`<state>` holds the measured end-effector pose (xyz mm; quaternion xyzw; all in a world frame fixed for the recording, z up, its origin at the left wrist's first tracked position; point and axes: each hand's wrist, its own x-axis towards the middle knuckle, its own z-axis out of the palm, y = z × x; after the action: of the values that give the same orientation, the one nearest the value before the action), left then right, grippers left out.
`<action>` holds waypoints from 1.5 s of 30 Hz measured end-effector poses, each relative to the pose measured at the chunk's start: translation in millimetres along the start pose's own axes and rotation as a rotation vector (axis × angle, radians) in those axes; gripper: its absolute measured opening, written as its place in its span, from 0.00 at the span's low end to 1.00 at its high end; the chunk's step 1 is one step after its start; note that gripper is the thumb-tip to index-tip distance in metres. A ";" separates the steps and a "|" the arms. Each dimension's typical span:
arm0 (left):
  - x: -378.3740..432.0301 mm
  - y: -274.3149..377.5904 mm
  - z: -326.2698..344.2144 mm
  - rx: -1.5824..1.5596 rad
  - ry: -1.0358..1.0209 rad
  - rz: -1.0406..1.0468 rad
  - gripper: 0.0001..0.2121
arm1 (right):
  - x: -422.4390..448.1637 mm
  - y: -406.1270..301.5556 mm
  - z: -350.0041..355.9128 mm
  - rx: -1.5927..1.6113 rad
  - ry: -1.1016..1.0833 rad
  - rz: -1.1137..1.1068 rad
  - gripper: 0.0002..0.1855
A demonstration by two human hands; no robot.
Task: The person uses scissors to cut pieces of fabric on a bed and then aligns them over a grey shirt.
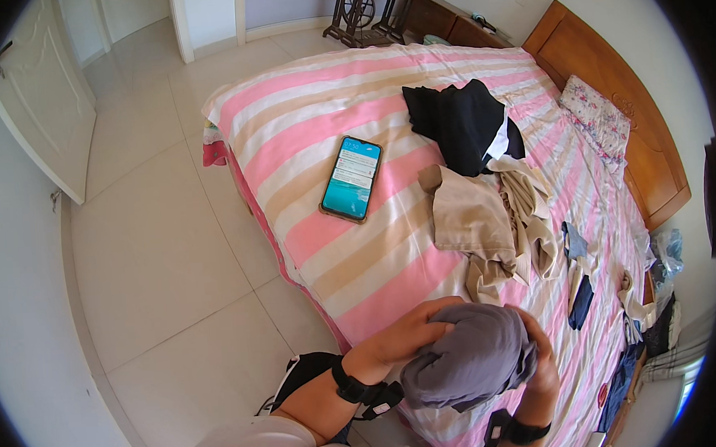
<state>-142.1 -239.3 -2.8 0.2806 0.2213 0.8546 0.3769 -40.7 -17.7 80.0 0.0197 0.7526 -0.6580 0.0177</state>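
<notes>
Between my two hands is a bundled grey cloth garment (473,355), rounded and wrapped over on itself, held above the near edge of the bed. My left hand (429,327) grips its left side, with the thumb lying on top of the fabric. Around the right side curls my right hand (543,353), its fingertips partly hidden behind the bundle. Beyond the bundle, a crumpled beige garment (471,216) lies on the striped bedsheet (336,268). A black garment (459,125) with a white patch rests just past it.
A smartphone (351,179) with a lit screen lies on the bed. Small folded cloth items (579,296) lie to the right, a floral pillow (596,123) near the wooden headboard (628,115). An open white door (44,113) and tiled floor (151,261) are left; a treadle sewing-machine stand (369,11) stands behind.
</notes>
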 end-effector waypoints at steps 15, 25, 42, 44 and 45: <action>25.9 -51.0 21.1 -0.306 -0.293 0.009 0.41 | -91.4 29.7 -23.9 0.159 0.987 0.171 0.30; 37.4 -76.1 19.9 0.452 0.068 -0.149 0.34 | -135.6 86.1 -57.3 0.237 0.644 0.095 0.21; 39.8 -91.3 26.4 1.004 0.295 -0.056 0.27 | -95.5 41.6 5.3 -0.698 0.758 0.036 0.27; 40.8 -90.2 26.4 0.995 0.301 -0.034 0.27 | -87.6 14.0 24.1 -0.875 0.685 -0.053 0.33; 40.7 -89.3 27.8 0.999 0.298 -0.035 0.27 | -85.7 8.5 28.9 -0.871 0.598 -0.092 0.35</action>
<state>-100.5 -148.2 -22.0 0.2978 0.6579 0.6691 0.1755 45.4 -45.8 72.3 0.1645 0.9284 -0.2502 -0.2200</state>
